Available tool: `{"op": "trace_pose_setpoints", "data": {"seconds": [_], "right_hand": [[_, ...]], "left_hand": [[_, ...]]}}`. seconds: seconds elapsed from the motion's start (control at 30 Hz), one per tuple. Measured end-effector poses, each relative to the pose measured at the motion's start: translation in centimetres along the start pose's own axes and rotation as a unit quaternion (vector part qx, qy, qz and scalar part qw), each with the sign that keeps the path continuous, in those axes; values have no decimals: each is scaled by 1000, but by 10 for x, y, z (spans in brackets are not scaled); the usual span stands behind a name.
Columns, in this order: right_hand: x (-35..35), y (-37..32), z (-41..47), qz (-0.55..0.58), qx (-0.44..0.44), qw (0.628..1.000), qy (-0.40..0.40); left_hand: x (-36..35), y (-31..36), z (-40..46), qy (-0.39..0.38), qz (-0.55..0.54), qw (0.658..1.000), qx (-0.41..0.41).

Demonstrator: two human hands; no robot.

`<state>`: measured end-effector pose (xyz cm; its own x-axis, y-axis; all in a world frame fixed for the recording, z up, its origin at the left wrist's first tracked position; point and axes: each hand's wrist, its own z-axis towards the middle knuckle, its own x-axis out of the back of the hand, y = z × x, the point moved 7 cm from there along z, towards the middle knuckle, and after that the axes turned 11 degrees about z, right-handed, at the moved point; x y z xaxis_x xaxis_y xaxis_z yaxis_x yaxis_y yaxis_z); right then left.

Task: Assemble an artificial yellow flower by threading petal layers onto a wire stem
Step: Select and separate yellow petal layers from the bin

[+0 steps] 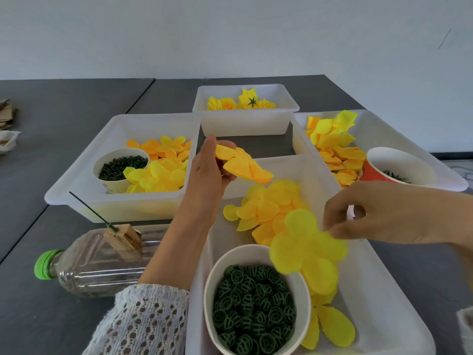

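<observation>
My left hand [210,170] is raised over the trays and grips a small stack of orange-yellow petal layers [245,163] between thumb and fingers. My right hand [378,213] pinches one pale yellow petal layer [307,247] by its edge, above the near tray [384,290]. Loose petals [268,206] lie in that tray. A green wire stem [88,207] stands tilted in a wooden block [125,239] on top of a lying plastic bottle [94,265], left of my left forearm.
A paper cup of dark green ring parts [253,308] sits in the near tray. The left tray [76,185] holds petals and a cup of green bits [120,166]. The back tray [245,121] holds finished flowers. The right tray [399,139] has petals and a red cup [399,165].
</observation>
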<state>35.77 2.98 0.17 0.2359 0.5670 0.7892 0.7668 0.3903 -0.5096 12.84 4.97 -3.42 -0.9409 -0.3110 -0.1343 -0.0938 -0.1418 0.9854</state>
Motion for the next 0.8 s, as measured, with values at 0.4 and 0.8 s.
{"op": "trace_pose_setpoints", "data": {"seconds": [0.4,0.8], "right_hand": [[-29,-25,62,685,30,726,46],[-9,-5,55,528,68,828,174]], "left_hand": [[-18,0,-4,-104,61,992,-49],[-22,7,-6,-99,267,950,-130]]}}
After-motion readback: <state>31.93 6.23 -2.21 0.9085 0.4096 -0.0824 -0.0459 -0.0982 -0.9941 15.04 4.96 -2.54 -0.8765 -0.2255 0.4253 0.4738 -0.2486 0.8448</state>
